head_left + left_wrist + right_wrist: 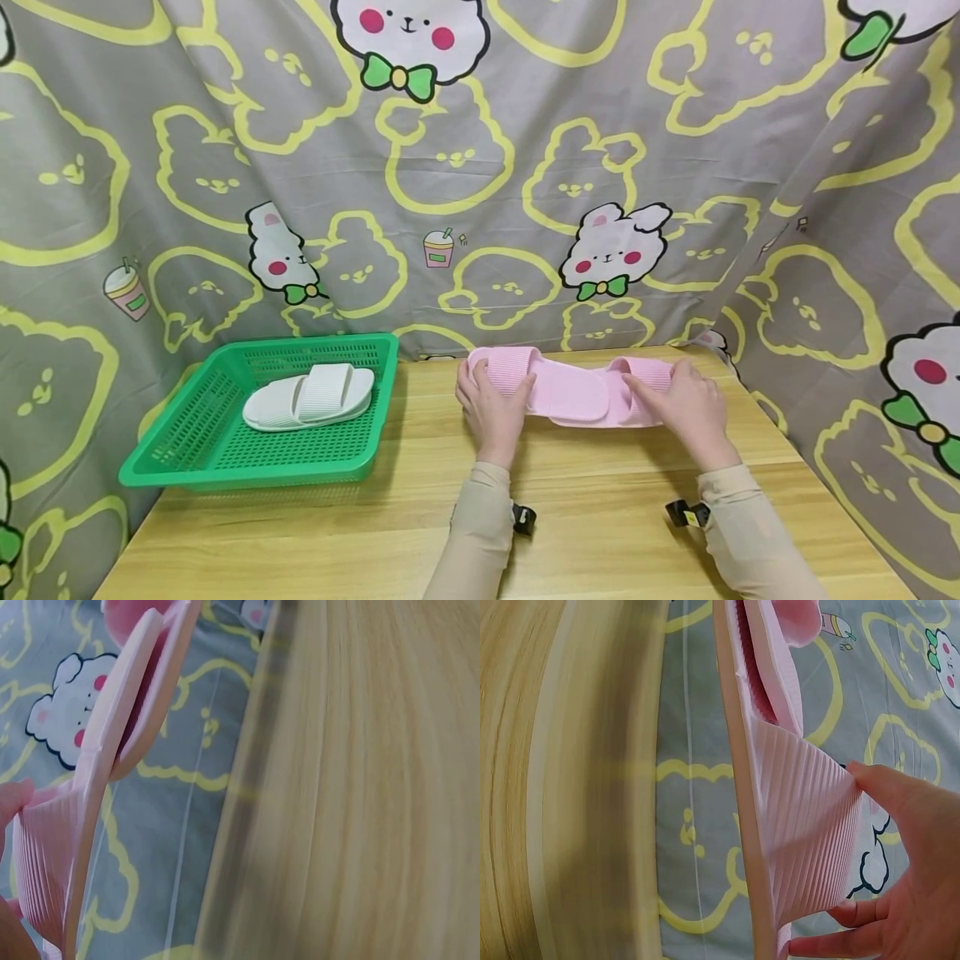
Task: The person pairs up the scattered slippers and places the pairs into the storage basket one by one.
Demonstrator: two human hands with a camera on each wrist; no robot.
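Two pink ridged-strap slippers are held end to end, heels overlapping, with the left slipper's heel over the right one's. My left hand (495,410) grips the left pink slipper (566,388) at its strap, thumb at the strap's opening. At the other end my right hand (692,412) holds the right pink slipper (649,373) by its strap. In the right wrist view, thumb and fingertips sit at opposite edges of the ridged strap (810,825). Both wrist views show backdrop fabric between the soles and the tabletop, so the pair is raised.
A green perforated basket (247,478) stands at the left of the wooden table (585,542). Inside it lies a pair of white slippers (277,404), one tucked into the other. Patterned grey fabric (480,287) hangs behind the table and along its sides.
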